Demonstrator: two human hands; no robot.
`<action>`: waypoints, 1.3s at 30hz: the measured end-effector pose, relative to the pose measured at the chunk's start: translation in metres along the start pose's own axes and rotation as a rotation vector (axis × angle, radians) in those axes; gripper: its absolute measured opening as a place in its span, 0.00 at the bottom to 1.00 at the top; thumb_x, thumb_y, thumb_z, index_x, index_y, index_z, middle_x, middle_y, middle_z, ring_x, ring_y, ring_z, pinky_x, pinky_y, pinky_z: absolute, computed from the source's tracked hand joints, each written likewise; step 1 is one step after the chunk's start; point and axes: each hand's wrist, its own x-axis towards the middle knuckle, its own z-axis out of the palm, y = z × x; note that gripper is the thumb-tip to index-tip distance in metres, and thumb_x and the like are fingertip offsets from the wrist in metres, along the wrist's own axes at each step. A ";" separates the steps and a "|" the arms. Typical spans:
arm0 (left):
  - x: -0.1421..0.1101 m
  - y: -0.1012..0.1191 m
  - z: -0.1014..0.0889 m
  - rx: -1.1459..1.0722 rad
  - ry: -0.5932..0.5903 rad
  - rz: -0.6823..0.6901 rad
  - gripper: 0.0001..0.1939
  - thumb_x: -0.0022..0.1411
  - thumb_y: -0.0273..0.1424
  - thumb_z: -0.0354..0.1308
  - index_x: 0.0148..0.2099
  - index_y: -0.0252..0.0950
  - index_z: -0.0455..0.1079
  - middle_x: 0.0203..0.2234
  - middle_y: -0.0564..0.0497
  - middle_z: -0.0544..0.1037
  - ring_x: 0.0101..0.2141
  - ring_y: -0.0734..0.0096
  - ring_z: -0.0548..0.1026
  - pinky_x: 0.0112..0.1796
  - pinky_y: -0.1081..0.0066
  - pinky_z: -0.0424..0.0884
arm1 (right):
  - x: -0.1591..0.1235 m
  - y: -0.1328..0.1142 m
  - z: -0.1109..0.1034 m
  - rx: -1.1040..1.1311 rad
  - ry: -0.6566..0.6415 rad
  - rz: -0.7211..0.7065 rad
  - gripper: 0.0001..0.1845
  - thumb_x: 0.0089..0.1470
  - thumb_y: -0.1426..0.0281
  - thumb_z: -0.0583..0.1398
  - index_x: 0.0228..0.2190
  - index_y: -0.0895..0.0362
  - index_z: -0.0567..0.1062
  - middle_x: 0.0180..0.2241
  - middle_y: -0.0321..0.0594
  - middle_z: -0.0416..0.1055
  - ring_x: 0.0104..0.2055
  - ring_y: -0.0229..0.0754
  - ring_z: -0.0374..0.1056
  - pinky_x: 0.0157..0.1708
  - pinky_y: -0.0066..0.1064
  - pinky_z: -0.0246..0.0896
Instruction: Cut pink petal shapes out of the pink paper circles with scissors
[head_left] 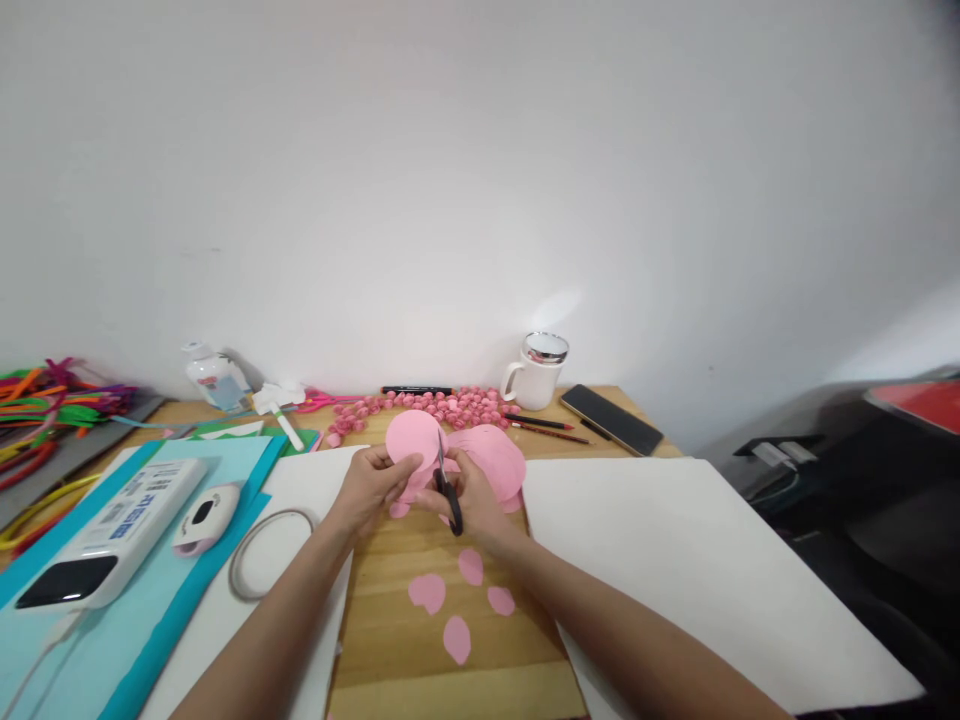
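Note:
My left hand pinches a round pink paper disc by its lower edge. In my right hand is a pair of black-handled scissors, fingers wrapped round the handles, with the blades pointing up at the disc's right edge. Whether the blades are cutting into the paper I cannot tell. Behind my right hand lies a stack of pink paper circles. On the wood below, several small pink petal-shaped pieces are scattered.
Small pink rolled paper pieces line the back near a white mug and a phone. White sheets flank the wooden table. At left are a tape roll, a power bank and pipe cleaners.

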 end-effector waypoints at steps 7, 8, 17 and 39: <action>0.001 0.000 0.000 -0.009 0.005 0.005 0.22 0.44 0.39 0.66 0.15 0.34 0.58 0.06 0.61 0.56 0.11 0.85 0.51 0.16 0.77 0.45 | 0.000 0.000 0.001 0.002 0.025 0.027 0.32 0.35 0.64 0.70 0.40 0.55 0.61 0.18 0.23 0.60 0.18 0.31 0.55 0.19 0.23 0.48; 0.001 0.000 0.000 -0.008 0.007 0.008 0.21 0.44 0.39 0.66 0.15 0.34 0.58 0.06 0.61 0.56 0.11 0.85 0.51 0.16 0.77 0.46 | 0.000 0.001 0.001 -0.001 0.028 0.027 0.32 0.35 0.64 0.70 0.40 0.56 0.61 0.18 0.23 0.60 0.18 0.31 0.55 0.18 0.23 0.48; 0.002 -0.003 -0.003 -0.008 0.008 0.035 0.20 0.45 0.39 0.66 0.17 0.34 0.59 0.06 0.62 0.56 0.12 0.85 0.50 0.16 0.77 0.45 | 0.003 0.012 -0.003 -0.017 0.017 -0.008 0.30 0.40 0.63 0.68 0.43 0.57 0.62 0.17 0.24 0.64 0.15 0.30 0.56 0.15 0.21 0.49; 0.001 -0.005 -0.001 -0.034 -0.016 -0.005 0.21 0.44 0.39 0.66 0.14 0.33 0.60 0.06 0.59 0.60 0.10 0.84 0.54 0.13 0.78 0.51 | 0.000 0.006 0.000 -0.042 0.016 0.009 0.33 0.38 0.63 0.69 0.43 0.56 0.61 0.18 0.25 0.64 0.18 0.33 0.60 0.18 0.24 0.52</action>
